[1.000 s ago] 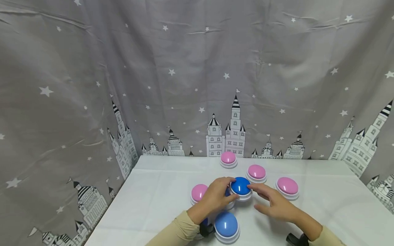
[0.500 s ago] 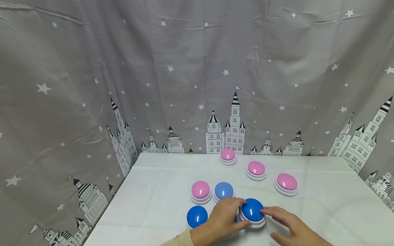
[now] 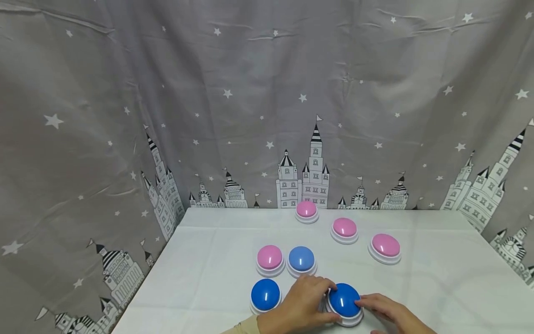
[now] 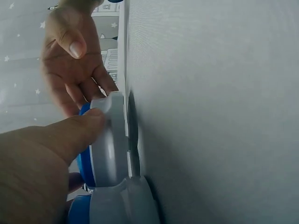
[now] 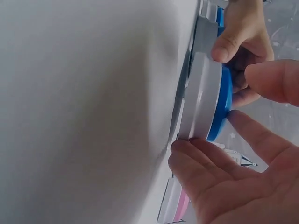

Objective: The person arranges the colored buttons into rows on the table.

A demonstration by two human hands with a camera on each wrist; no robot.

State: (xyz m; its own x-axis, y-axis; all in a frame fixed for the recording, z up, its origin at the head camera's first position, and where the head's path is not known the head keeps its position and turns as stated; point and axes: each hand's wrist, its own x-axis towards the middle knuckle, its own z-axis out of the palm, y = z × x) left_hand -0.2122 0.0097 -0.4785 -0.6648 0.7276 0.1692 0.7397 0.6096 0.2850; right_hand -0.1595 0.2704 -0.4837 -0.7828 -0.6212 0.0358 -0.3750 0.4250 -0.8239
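Observation:
A dark blue dome push button (image 3: 344, 299) with a white base is at the front of the table, between both hands. My left hand (image 3: 305, 301) pinches its left side, with the thumb (image 4: 91, 123) on the white rim. My right hand (image 3: 392, 311) touches its right side with nearly straight fingers (image 5: 252, 133), its thumb held away. Under the left hand, another blue button (image 4: 112, 207) is mostly hidden in the head view. Left of that hand sits a dark blue button (image 3: 265, 294); behind it is a light blue button (image 3: 301, 259).
Pink buttons stand farther off: one (image 3: 270, 257) beside the light blue button, one (image 3: 306, 209) at the back edge, and two (image 3: 344, 228) (image 3: 385, 246) to the right. A grey curtain (image 3: 233, 116) with castles hangs behind the white table (image 3: 208, 278).
Both hands have come toward the front of the table with the dark blue button, slightly rightward. The light blue and dark blue buttons on the left, earlier partly covered, now show.

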